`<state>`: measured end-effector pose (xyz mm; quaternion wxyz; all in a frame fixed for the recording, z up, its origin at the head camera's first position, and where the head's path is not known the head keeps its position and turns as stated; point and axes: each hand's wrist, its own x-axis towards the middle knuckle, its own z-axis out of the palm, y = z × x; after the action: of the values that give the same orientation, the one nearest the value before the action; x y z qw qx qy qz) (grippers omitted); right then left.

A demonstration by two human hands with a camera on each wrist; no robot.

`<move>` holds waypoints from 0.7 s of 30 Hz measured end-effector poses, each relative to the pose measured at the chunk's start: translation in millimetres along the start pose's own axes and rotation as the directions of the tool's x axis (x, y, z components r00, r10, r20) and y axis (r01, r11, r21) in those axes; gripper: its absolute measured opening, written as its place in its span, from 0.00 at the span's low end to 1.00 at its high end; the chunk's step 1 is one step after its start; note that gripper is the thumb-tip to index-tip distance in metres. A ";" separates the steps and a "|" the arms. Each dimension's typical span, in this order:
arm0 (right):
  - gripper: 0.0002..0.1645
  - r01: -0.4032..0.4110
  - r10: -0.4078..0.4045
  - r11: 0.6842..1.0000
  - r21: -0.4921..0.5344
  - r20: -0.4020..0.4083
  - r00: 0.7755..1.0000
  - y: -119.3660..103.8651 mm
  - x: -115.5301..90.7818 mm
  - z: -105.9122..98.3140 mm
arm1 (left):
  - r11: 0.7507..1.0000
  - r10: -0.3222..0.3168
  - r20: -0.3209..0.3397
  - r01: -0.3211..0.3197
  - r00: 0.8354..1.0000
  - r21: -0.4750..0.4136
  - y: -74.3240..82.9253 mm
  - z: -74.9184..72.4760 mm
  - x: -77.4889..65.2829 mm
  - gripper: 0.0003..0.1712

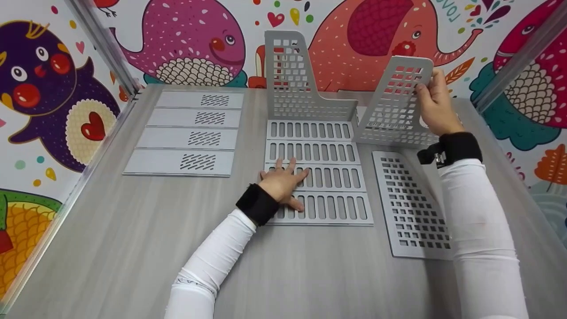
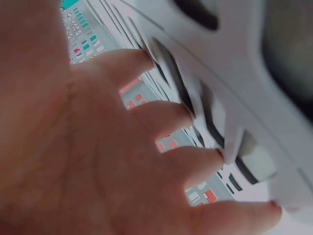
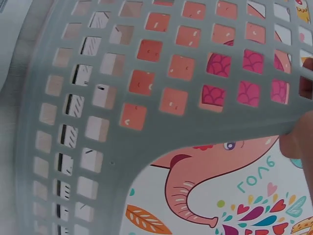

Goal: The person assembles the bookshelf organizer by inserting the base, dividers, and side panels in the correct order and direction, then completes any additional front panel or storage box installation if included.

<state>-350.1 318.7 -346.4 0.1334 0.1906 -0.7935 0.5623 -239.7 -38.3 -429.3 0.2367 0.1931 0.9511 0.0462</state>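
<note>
My left hand (image 1: pixel 283 184) lies with spread fingers on a grey slotted plastic base (image 1: pixel 367 212), made of several joined strips. In the left wrist view its fingertips touch the slotted surface. My right hand (image 1: pixel 438 106) pinches the edge of a grey perforated L-shaped panel (image 1: pixel 390 113), thumb on the near face. That panel stands upright and slightly tilted at the base's back right corner; whether it is joined there I cannot tell. Its square holes and curved cut-out fill the right wrist view. A similar L-shaped panel (image 1: pixel 288 99) stands upright along the base's back left edge.
To the left lies a set of flat grey strips (image 1: pixel 164 138) with slanted slits. At the right, partly under my right forearm, a flat grey panel (image 1: pixel 386 195) with square holes rests on the table (image 1: pixel 177 230). Cartoon-printed walls (image 1: pixel 195 26) enclose the table's back and sides.
</note>
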 end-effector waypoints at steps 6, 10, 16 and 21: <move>0.17 0.003 -0.004 0.999 0.040 0.020 1.000 3.2 -2.6 -0.4 | 1.000 -0.004 0.009 0.004 1.000 0.008 0.8 -0.2 0.1 0.63; 0.21 -0.033 0.034 0.999 -0.026 0.047 0.998 8.2 -3.7 -0.2 | 1.000 0.002 0.001 -0.002 1.000 0.007 1.3 0.1 -0.1 0.63; 0.30 -0.234 0.261 0.958 -0.163 0.168 0.951 30.1 -12.2 5.0 | 1.000 0.007 -0.005 -0.007 1.000 0.014 1.6 -0.5 -0.6 0.63; 0.35 -0.270 0.307 0.944 -0.188 0.215 0.927 44.6 -17.7 18.8 | 1.000 0.017 -0.003 -0.017 1.000 0.022 1.6 -1.8 -1.0 0.64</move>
<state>-354.5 316.9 -397.7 -0.0340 0.1274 -0.8646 0.4848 -239.1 -37.1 -427.0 0.2327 0.2037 0.9502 0.0381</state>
